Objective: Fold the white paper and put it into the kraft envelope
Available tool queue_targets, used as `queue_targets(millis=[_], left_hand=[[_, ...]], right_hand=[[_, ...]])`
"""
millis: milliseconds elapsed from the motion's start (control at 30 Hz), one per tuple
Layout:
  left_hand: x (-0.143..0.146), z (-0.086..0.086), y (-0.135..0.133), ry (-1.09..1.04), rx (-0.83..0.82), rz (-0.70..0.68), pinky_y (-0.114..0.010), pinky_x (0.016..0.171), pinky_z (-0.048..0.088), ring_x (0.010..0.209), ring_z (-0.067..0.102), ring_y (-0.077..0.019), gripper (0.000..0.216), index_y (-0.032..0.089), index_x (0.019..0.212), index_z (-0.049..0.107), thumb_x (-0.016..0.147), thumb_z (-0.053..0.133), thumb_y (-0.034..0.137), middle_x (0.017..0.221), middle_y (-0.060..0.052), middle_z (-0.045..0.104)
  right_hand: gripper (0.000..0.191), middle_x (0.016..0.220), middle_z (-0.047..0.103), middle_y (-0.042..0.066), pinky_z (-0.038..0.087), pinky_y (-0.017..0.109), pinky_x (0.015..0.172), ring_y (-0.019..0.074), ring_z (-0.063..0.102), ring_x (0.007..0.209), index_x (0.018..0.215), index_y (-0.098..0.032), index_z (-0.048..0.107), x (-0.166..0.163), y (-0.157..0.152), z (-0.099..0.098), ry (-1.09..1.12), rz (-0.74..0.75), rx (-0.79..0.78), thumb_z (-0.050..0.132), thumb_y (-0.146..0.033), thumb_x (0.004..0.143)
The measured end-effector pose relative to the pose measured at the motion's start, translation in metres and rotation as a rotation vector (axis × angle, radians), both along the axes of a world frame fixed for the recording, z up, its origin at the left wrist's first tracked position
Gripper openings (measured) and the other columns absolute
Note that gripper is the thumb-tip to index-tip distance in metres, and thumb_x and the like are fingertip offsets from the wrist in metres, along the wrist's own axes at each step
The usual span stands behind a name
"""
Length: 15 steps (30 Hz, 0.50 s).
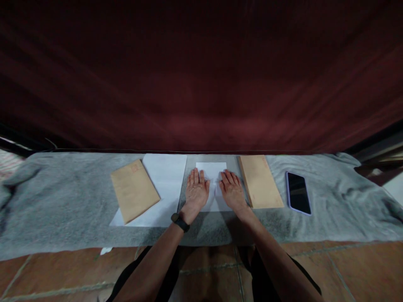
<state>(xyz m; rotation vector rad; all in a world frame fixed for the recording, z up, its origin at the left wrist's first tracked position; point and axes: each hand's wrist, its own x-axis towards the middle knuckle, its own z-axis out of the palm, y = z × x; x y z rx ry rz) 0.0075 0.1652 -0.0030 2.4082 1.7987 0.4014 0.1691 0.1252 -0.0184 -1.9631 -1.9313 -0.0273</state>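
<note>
Paper lies in the middle of the cloth, close to its far edge, with both hands spread flat on its near half. Left hand and right hand are fully open, palms down, fingers straight and pointing to the far edge, thumbs almost meeting. Neither has hold of anything; they only press. Between the thumbs the paper seems wrinkled, though it is too small to tell for sure.

The main risk, as I judge it, is the cloth itself. It is soft and rumpled, so pressure from the palms could push the paper askew or put a crooked crease in it, and uneven weight from one hand would turn it. A sideways slide of the right hand could knock the stack of brown envelopes just beside it, whose left edge nearly touches the little finger, and fan it out toward the phone lying further right. On the other side the sheets of white paper are just beside the left hand, with a single envelope lying tilted on top of them. A drag of the wrist or the watch could catch their near right corner and shift them. The near edge of the cloth lies on the tiled floor, and a pull there would move everything on it at once.
</note>
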Motion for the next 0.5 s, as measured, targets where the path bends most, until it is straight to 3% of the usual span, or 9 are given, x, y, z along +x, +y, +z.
queue_targets(millis=[100,267,500], left_hand=[[-0.002,0.005,0.004,0.004,-0.004,0.052,-0.051,0.118,0.033,0.148,0.036,-0.0353,0.055,0.002,0.147,0.047,0.1,0.042,0.03,0.157,-0.026,0.04],[-0.004,0.013,0.011,-0.076,-0.016,0.046,-0.048,0.112,0.041,0.137,0.05,-0.0326,0.048,0.006,0.14,0.055,0.098,0.045,0.026,0.147,-0.022,0.054],[-0.009,0.006,0.027,-0.362,-0.097,0.079,-0.042,0.107,0.047,0.119,0.063,-0.0267,0.045,0.011,0.134,0.06,0.091,0.055,0.02,0.129,-0.016,0.068]], right_hand=[[0.047,0.149,0.054,0.016,0.039,0.05,0.11,0.0316,0.046,0.137,0.144,-0.012,0.053,0.005,0.005,0.001,0.018,-0.06,0.01,0.038,-0.029,0.103],[0.046,0.138,0.062,0.017,0.045,0.049,0.1,0.0326,0.057,0.119,0.141,-0.015,0.056,0.007,0.013,0.006,0.093,-0.126,-0.002,0.042,-0.028,0.099],[0.047,0.111,0.067,0.015,0.052,0.039,0.087,0.0267,0.065,0.096,0.138,-0.013,0.057,0.008,0.021,0.001,0.268,-0.139,0.07,0.043,-0.027,0.095]])
